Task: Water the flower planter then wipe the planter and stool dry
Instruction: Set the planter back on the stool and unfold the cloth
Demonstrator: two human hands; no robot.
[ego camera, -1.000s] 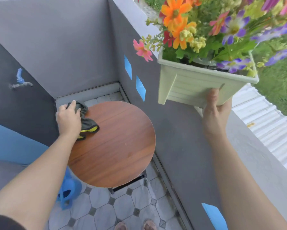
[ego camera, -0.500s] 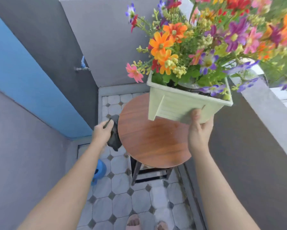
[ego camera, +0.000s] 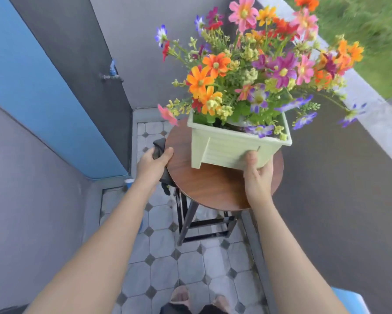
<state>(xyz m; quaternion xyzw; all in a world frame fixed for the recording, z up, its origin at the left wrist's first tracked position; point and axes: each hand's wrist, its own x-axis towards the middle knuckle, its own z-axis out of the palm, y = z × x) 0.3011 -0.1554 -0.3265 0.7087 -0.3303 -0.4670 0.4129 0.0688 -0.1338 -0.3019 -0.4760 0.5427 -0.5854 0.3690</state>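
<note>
Planter [ego camera: 231,148] (pale green, full of flowers [ego camera: 258,71]) hangs over the round wooden stool [ego camera: 213,184], gripped at its 5 o'clock corner by the right hand [ego camera: 257,175], thumb on the front wall; contact with the seat is unclear. At the stool's 9 o'clock edge the left hand [ego camera: 153,165] clutches a dark cloth [ego camera: 159,145].

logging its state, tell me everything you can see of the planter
The planter is a pale green rectangular box, plastic-looking, with ribbed walls, a flared rim and stubby feet. It is packed with orange, pink, purple and yellow flowers. It is tilted over the round wooden stool; whether its feet touch the top is unclear. The right hand holds its near right corner, thumb on the wall.
</note>
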